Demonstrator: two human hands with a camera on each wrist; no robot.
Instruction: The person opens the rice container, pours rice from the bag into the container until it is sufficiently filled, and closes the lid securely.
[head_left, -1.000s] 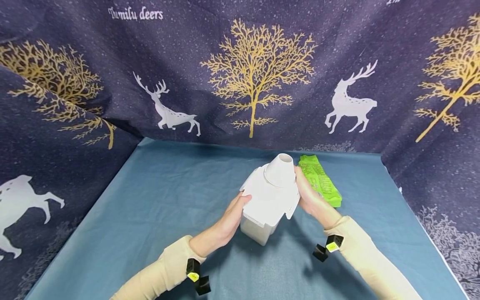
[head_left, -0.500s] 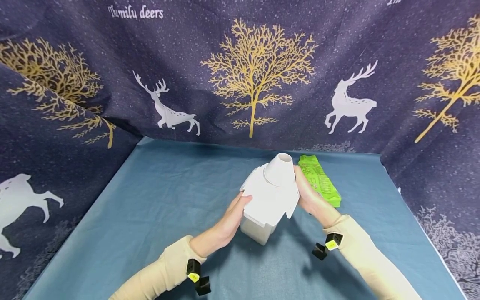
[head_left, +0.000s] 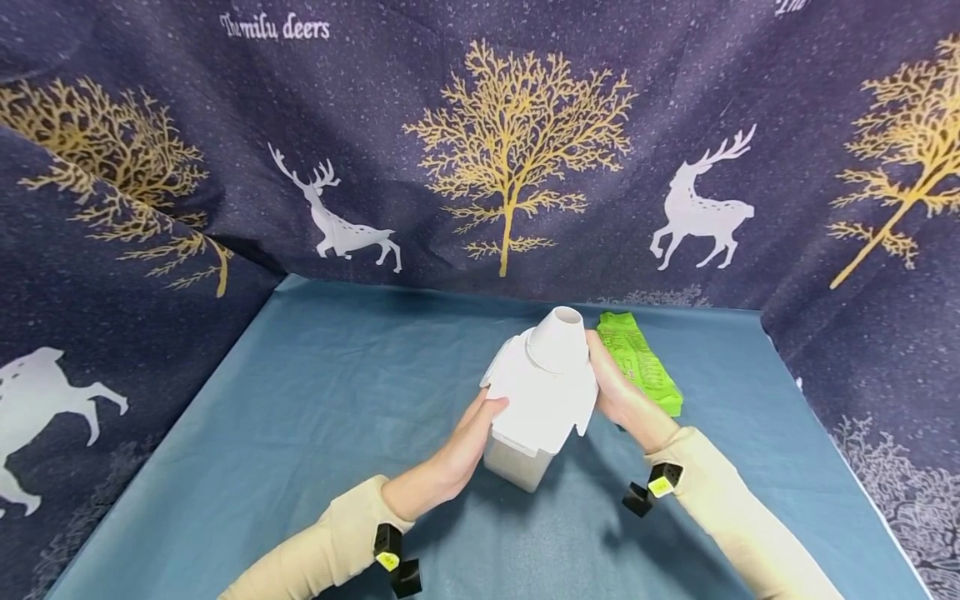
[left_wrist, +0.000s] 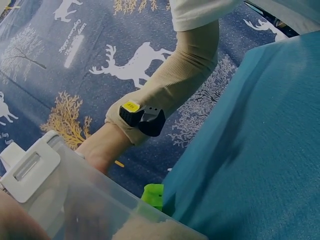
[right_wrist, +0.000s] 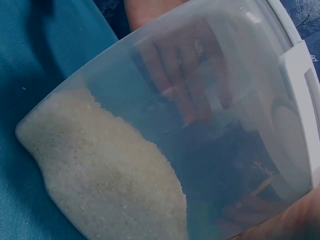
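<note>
A translucent rice container [head_left: 517,468] has a white lid [head_left: 542,408] with side latches and a cone-shaped spout [head_left: 558,343] on top. It tilts, and white rice [right_wrist: 100,170] is heaped toward one end of its base in the right wrist view. My left hand [head_left: 453,454] grips the near left side, thumb over the lid's edge. On the far right side, my right hand [head_left: 618,387] holds the container just below the lid, its fingertips partly hidden behind it. Through the clear wall, the fingers [right_wrist: 172,65] of the left hand lie spread against the opposite side.
A bright green printed bag [head_left: 641,367] lies at the back right, close behind the right hand. Blue cloth [head_left: 352,392] covers the table. A dark curtain [head_left: 360,100] with deer and trees hangs along the back and sides.
Both hands keep hold of the container, which stays in almost the same place. The left thumb and the container's lower end have shifted slightly to the right.
</note>
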